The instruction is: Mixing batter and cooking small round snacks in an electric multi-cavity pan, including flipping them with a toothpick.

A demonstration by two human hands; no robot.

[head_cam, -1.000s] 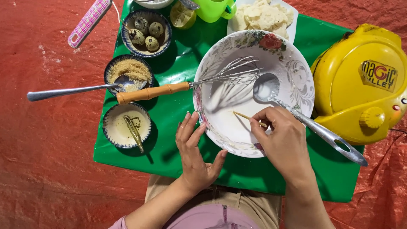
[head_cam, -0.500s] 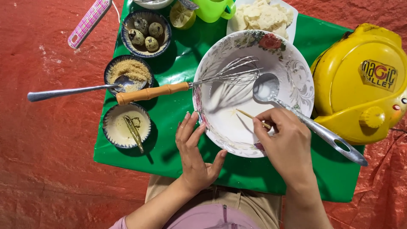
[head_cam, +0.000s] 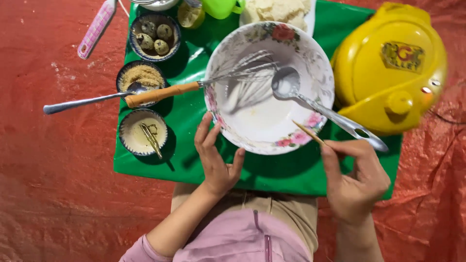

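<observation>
Fingers of the right hand (head_cam: 357,182) pinched a thin wooden stick (head_cam: 308,133), which had been lifted out of the floral bowl (head_cam: 310,53) to its near rim; half a second earlier its tip dipped inside. Left hand (head_cam: 216,160), open, had stayed flat against the bowl's side, steadying it beside whisk (head_cam: 204,85) and spoon (head_cam: 320,104).

Crowded green board, open only along its near edge

The green board (head_cam: 189,116) is packed — the floral bowl (head_cam: 269,87) fills its middle, with the whisk (head_cam: 204,87) handle barring the gap toward the three small dishes along the left edge and the ladle (head_cam: 330,114) slanting out toward the right. The yellow cooker (head_cam: 388,68) blocks the right edge. Free room lies along the near edge, between the left hand (head_cam: 216,160) and the right hand (head_cam: 354,179) — and on the red sheet (head_cam: 58,184) beyond the left edge.
</observation>
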